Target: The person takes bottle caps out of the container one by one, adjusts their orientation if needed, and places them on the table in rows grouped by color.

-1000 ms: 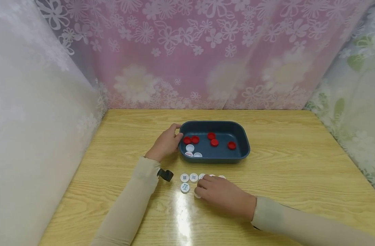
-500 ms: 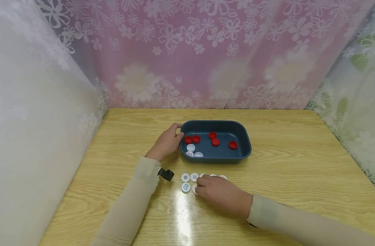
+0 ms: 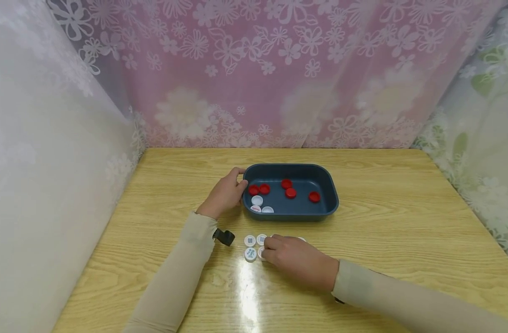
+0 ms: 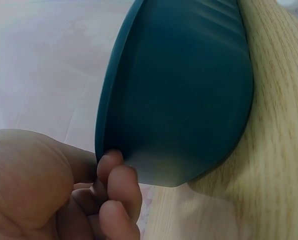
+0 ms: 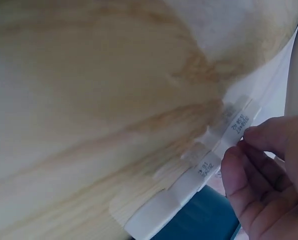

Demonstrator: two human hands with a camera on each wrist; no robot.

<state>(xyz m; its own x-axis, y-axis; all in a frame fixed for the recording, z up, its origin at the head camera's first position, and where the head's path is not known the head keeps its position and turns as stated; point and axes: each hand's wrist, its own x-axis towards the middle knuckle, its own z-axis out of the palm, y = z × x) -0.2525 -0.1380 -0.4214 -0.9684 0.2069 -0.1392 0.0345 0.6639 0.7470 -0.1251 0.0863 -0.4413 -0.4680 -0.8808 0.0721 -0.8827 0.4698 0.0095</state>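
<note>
My left hand (image 3: 224, 193) grips the left end of a dark blue rectangular bin (image 3: 295, 216); in the left wrist view fingertips (image 4: 120, 182) lie against its wall by the rim. Below the bin, white bottle caps with printed tops stand in two rows. A printed cap (image 3: 250, 254) begins the nearer row. Beside it, my right hand (image 3: 299, 261) pinches another white bottle cap (image 3: 260, 252), partly hidden by the fingers. The right wrist view has thumb and fingers at a white cap with date print on its side. The hand covers part of the farther row.
Inside the bin lie several red caps (image 3: 314, 197) and a few white caps (image 3: 257, 200) at its front left corner. The wooden table (image 3: 387, 203) is bounded by a pink flowered curtain (image 3: 254, 92) at the back and pale cloths at both sides.
My right hand has shifted slightly left and away from me, bringing its cap up beside the first cap of the nearer row. The left hand stays on the bin.
</note>
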